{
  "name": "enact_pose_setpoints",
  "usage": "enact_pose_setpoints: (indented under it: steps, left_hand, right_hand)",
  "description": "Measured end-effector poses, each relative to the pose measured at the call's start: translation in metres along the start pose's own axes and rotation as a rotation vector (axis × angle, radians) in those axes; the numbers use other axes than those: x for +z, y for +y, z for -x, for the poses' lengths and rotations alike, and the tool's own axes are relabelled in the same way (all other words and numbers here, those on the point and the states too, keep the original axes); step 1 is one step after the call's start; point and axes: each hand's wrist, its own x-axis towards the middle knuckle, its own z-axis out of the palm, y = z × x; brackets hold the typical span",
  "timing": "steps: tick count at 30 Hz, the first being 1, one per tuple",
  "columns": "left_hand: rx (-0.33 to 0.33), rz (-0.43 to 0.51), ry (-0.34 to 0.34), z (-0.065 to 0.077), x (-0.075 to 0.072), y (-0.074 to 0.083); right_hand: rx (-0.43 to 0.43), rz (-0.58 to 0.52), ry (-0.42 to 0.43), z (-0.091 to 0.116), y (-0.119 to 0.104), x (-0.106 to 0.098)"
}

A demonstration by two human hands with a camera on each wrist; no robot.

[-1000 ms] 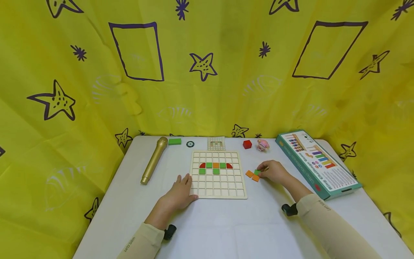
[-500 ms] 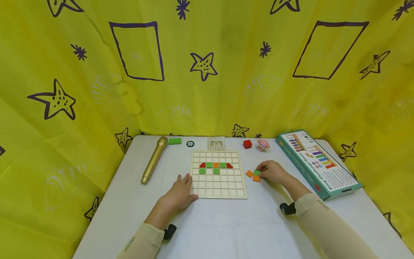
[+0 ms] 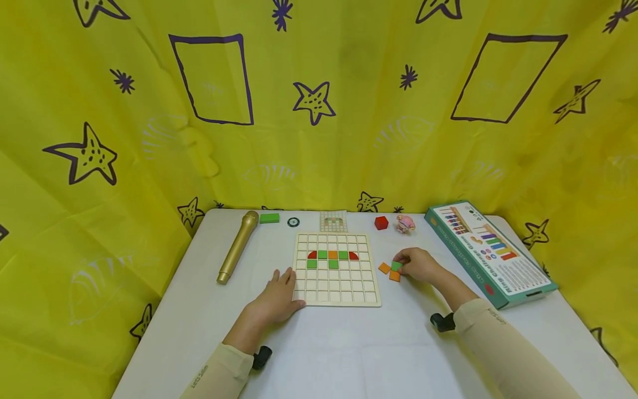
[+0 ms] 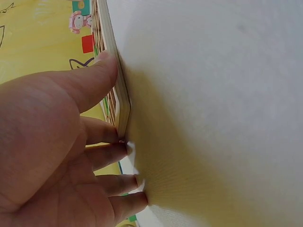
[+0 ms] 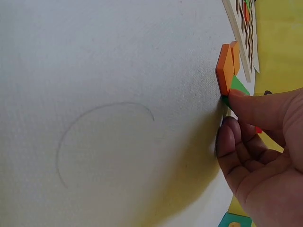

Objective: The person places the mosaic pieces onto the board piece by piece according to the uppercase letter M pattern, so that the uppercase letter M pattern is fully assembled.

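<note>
A pale wooden grid board (image 3: pixel 339 285) lies in the middle of the table, with several red, green and orange tiles seated in its upper cells. My left hand (image 3: pixel 276 298) rests at its left edge; in the left wrist view the thumb (image 4: pixel 92 78) touches the board's side and the fingers are extended. To the board's right, my right hand (image 3: pixel 421 265) pinches a green square tile (image 3: pixel 396 266) between thumb and fingers. Two orange tiles (image 3: pixel 395 276) lie beside it. In the right wrist view, the thumb partly hides the green tile (image 5: pixel 240 85).
A small pattern card (image 3: pixel 333 221) lies behind the board. Left of it are a round disc (image 3: pixel 293 222), a green block (image 3: pixel 269 218) and a gold microphone (image 3: pixel 237 247). On the right are a red block (image 3: pixel 381 222), a pink figurine (image 3: pixel 406 224) and a game box (image 3: pixel 490 252).
My right hand has shifted slightly left with the green tile, which now shows more. The nearer orange tile has turned and slid slightly. My left hand and the board have stayed put.
</note>
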Motion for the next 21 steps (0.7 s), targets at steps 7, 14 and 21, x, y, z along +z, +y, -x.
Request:
enact_pose_setpoints:
  steps: [7,14,21]
  left_hand:
    - [0.001,0.005,-0.001,-0.001,0.000,0.000]
    - [0.007,-0.003,0.002,-0.002,0.002,-0.001]
    - [0.009,-0.001,0.003,-0.002,0.001,-0.001]
  right_hand:
    - [-0.025,-0.035,0.040,-0.002,0.004,0.003]
    - [-0.079,-0.057,0.102,-0.007,0.004,0.003]
    - [-0.073,-0.090,0.114,-0.015,-0.014,0.004]
